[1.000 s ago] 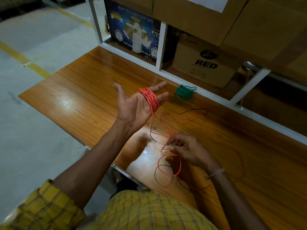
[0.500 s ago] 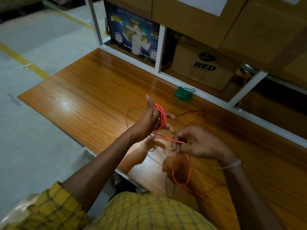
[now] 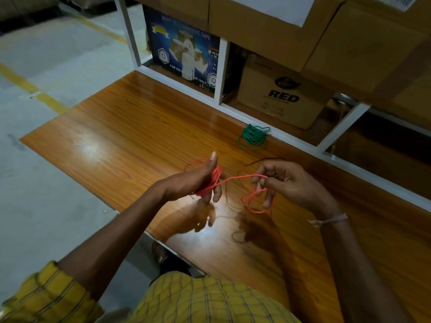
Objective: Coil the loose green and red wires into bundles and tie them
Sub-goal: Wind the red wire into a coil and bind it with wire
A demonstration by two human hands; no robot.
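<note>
The person stands over a glossy, orange-brown wood-grain tabletop, both bare forearms reaching out from rolled yellow checked sleeves. The left hand is turned edge-on with the thumb pointing up, and a thick bundle of thin red wire is wrapped around its fingers, which curl loosely downward through the coil. From that coil a single red strand runs across the gap to the right hand, whose thumb and forefinger are pinched together on it; the rest of the loose red wire hangs below those fingers in a couple of slack loops just above the table. A pale band circles the right wrist. Farther back, near the white metal shelf frame, a small coil of thin green wire lies flat on the wood, well apart from both hands. A short dark strand lies between it and the right hand. Behind the frame sit a brown cardboard carton printed "RED" and a blue adhesive-tape box.
</note>
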